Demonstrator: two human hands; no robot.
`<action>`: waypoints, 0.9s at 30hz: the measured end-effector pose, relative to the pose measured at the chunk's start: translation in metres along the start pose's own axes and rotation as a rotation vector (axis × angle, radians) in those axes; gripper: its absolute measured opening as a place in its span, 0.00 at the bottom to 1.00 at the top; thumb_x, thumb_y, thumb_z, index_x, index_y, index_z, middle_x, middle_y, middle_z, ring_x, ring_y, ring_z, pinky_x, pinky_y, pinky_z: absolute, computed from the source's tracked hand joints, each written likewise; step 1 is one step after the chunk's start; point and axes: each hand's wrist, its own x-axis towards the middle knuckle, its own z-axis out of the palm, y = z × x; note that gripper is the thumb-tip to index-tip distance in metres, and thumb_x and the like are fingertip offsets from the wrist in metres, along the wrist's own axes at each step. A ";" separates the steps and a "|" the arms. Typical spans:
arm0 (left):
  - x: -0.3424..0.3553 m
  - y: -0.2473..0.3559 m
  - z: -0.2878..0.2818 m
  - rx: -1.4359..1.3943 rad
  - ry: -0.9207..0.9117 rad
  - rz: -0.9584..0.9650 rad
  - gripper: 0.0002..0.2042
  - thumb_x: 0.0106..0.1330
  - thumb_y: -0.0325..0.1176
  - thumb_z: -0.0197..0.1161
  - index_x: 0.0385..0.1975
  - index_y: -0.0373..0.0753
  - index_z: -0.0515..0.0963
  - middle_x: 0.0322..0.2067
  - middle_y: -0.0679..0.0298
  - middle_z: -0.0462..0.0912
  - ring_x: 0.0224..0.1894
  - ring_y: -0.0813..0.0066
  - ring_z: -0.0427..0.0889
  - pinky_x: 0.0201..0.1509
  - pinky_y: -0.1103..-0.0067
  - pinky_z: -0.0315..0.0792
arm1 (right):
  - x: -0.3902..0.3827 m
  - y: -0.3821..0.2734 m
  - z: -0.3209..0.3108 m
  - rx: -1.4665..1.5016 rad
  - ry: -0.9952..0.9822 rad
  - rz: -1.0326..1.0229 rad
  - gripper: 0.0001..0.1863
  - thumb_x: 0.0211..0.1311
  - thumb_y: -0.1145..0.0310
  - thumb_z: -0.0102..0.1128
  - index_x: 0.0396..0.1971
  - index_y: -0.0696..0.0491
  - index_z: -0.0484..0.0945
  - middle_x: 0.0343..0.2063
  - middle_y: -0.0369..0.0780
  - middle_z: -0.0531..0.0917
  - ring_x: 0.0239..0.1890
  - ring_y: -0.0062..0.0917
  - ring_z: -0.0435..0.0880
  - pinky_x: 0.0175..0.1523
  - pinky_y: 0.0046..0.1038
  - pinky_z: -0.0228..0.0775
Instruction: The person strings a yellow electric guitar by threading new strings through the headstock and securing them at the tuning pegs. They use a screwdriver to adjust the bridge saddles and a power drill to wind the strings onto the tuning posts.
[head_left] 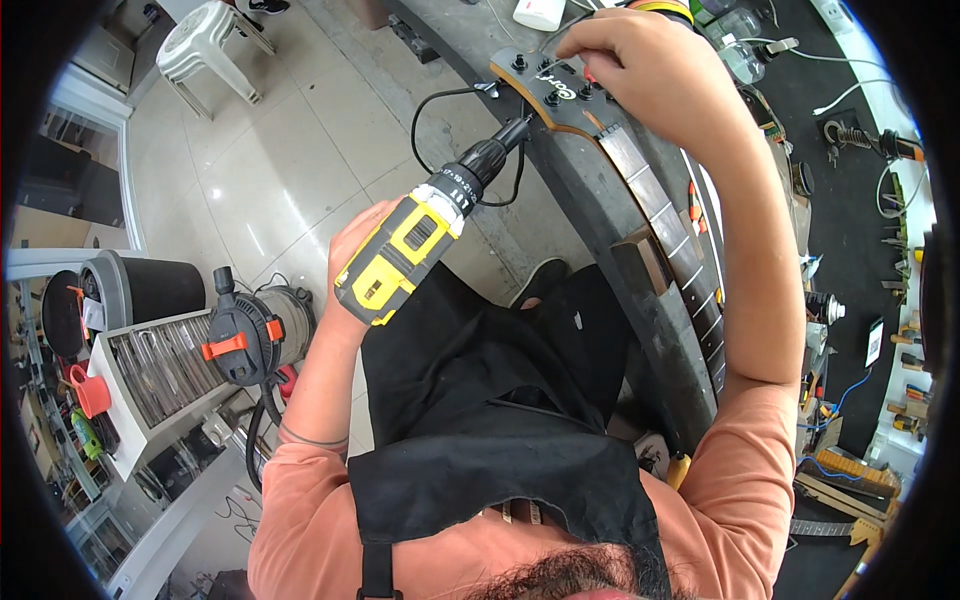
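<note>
A yellow-and-black cordless drill is gripped in my left hand, its black chuck pointing up-right at the left edge of a guitar headstock, where the bit tip meets or nearly meets it. The dark headstock has several black tuners and lies on the bench, joined to a fretted neck supported by a wooden block. My right hand is over the headstock's upper right, fingers curled and pinched near a thin string or wire and a small red piece; what exactly they hold is partly hidden.
A dark workbench edge runs diagonally beside me, with bottles, cables and tools on its right. On the left stand a white stool, a black bin, a vacuum and a white rack with a red mug.
</note>
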 end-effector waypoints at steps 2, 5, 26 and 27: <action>0.004 0.004 0.004 -0.028 0.009 0.014 0.23 0.55 0.24 0.79 0.53 0.32 0.86 0.49 0.52 0.91 0.51 0.53 0.92 0.60 0.68 0.83 | 0.002 0.013 0.010 -0.009 -0.018 0.028 0.16 0.69 0.67 0.57 0.47 0.52 0.92 0.46 0.43 0.92 0.51 0.41 0.90 0.58 0.40 0.81; 0.001 0.001 0.007 -0.030 0.016 0.012 0.24 0.56 0.26 0.80 0.54 0.32 0.85 0.50 0.52 0.91 0.52 0.53 0.91 0.61 0.68 0.82 | 0.000 0.006 0.008 -0.083 -0.026 0.012 0.15 0.68 0.67 0.58 0.45 0.52 0.91 0.44 0.42 0.92 0.48 0.40 0.90 0.56 0.40 0.82; -0.007 0.000 0.010 -0.087 -0.026 -0.108 0.26 0.55 0.27 0.80 0.56 0.31 0.84 0.52 0.49 0.90 0.52 0.49 0.90 0.60 0.66 0.83 | 0.008 0.008 0.021 -0.122 -0.079 -0.116 0.11 0.67 0.68 0.59 0.40 0.55 0.89 0.41 0.44 0.90 0.46 0.41 0.90 0.53 0.42 0.83; -0.008 0.000 0.010 -0.097 -0.025 -0.117 0.26 0.55 0.27 0.80 0.56 0.31 0.84 0.52 0.49 0.90 0.52 0.49 0.91 0.60 0.66 0.83 | 0.009 0.009 0.024 -0.127 -0.100 -0.133 0.11 0.67 0.68 0.59 0.40 0.55 0.89 0.41 0.44 0.90 0.46 0.42 0.90 0.53 0.42 0.83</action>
